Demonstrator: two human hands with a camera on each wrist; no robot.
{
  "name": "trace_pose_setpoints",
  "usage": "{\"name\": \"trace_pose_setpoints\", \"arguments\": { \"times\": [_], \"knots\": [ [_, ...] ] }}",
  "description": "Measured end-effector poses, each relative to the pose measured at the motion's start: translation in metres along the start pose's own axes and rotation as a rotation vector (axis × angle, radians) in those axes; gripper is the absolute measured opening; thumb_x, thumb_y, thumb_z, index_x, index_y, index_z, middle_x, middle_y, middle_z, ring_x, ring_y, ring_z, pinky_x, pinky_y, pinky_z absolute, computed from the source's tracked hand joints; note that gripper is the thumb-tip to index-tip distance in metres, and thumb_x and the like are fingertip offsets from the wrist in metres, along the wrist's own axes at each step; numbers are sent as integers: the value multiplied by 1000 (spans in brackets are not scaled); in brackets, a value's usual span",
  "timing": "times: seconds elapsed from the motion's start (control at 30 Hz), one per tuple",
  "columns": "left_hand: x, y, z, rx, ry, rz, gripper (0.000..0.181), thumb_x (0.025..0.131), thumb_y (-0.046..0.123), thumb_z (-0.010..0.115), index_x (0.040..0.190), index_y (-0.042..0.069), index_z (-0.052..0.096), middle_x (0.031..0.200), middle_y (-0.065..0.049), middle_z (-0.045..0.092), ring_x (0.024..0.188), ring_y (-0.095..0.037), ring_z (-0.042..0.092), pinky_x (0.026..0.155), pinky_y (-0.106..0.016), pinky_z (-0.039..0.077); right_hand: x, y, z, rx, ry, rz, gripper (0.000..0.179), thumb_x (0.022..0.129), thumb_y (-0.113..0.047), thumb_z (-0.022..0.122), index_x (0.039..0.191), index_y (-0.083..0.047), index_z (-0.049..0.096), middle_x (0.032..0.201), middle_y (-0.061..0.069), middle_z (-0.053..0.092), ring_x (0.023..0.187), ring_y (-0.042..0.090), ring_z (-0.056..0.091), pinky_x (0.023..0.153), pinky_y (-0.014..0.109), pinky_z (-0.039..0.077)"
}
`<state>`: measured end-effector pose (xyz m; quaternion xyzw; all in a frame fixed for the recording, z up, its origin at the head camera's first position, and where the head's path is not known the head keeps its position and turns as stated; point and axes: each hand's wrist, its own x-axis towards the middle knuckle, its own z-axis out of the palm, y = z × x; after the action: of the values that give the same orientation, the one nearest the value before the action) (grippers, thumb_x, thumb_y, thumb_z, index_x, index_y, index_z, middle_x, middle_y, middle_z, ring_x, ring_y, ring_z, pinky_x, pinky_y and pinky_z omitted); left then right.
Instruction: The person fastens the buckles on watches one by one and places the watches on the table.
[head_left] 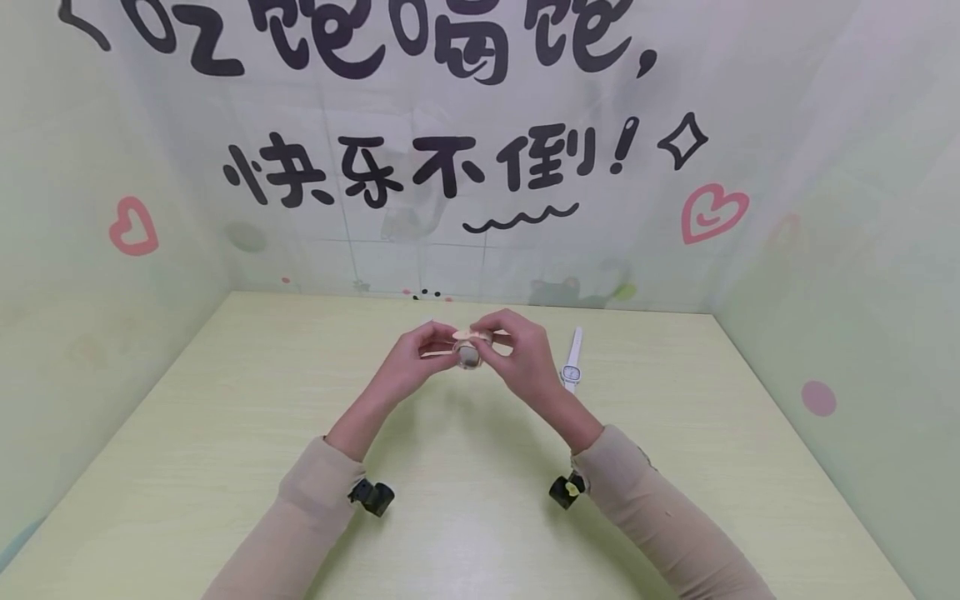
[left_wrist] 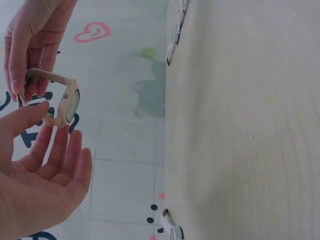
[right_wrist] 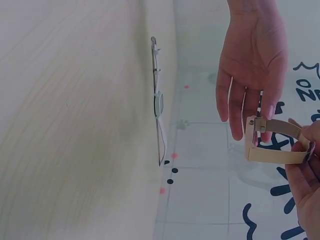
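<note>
A wristwatch with a round face and a beige strap is held above the table between both hands. In the left wrist view, the watch is seen from the side, its strap bent into a loop. My left hand pinches it near the case between thumb and fingertips; the other fingers spread below. My right hand pinches the strap toward its far end. The strap shows as an angular loop in the right wrist view. Fingers partly hide the strap's ends.
A white watch lies on the table right of the hands. In the left wrist view, another pale-strapped watch shows at the bottom edge. A printed cloth wall stands behind, with side walls left and right.
</note>
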<state>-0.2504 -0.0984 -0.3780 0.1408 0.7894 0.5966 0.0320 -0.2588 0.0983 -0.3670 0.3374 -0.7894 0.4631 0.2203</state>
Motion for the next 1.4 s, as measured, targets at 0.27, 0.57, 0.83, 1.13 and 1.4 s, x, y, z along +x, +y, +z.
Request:
{"name": "trace_pose_setpoints", "arguments": {
  "times": [0.27, 0.57, 0.83, 1.13, 1.4],
  "knots": [
    [1, -2, 2, -1, 10, 5, 37, 96, 6, 64, 130, -4, 54, 132, -24, 60, 126, -38, 59, 103, -42, 54, 0, 0, -1, 32, 10, 23, 16, 88, -4, 74, 103, 0, 69, 100, 13, 72, 95, 23, 71, 83, 29, 62],
    [1, -2, 3, -8, 46, 20, 35, 95, 6, 66, 127, -2, 57, 130, -22, 62, 124, -36, 60, 104, -43, 53, -2, 1, -1, 72, 44, 54, 16, 89, -5, 74, 104, -2, 70, 101, 12, 72, 96, 22, 70, 83, 31, 62],
    [1, 0, 2, -24, 83, 46, 32, 93, 4, 67, 124, -1, 60, 126, -22, 65, 120, -34, 63, 102, -40, 55, -2, 0, -1, 102, 70, 119, 17, 88, -2, 73, 104, 2, 69, 104, 17, 71, 97, 27, 69, 84, 35, 62],
    [0, 3, 1, -18, 107, 67, 32, 93, 5, 68, 124, -1, 61, 124, -22, 65, 117, -33, 64, 100, -34, 56, 0, -18, -6, 95, 57, 140, 15, 89, 7, 68, 104, 8, 68, 103, 22, 70, 97, 32, 69, 85, 36, 61],
    [-1, 2, -1, -12, 128, 60, 32, 93, 8, 69, 124, 0, 62, 123, -20, 66, 116, -31, 63, 107, -41, 51, -1, -16, -8, 119, 21, 100, 13, 89, 10, 65, 102, 11, 70, 102, 25, 69, 97, 35, 68, 87, 41, 60]
  ]
}}
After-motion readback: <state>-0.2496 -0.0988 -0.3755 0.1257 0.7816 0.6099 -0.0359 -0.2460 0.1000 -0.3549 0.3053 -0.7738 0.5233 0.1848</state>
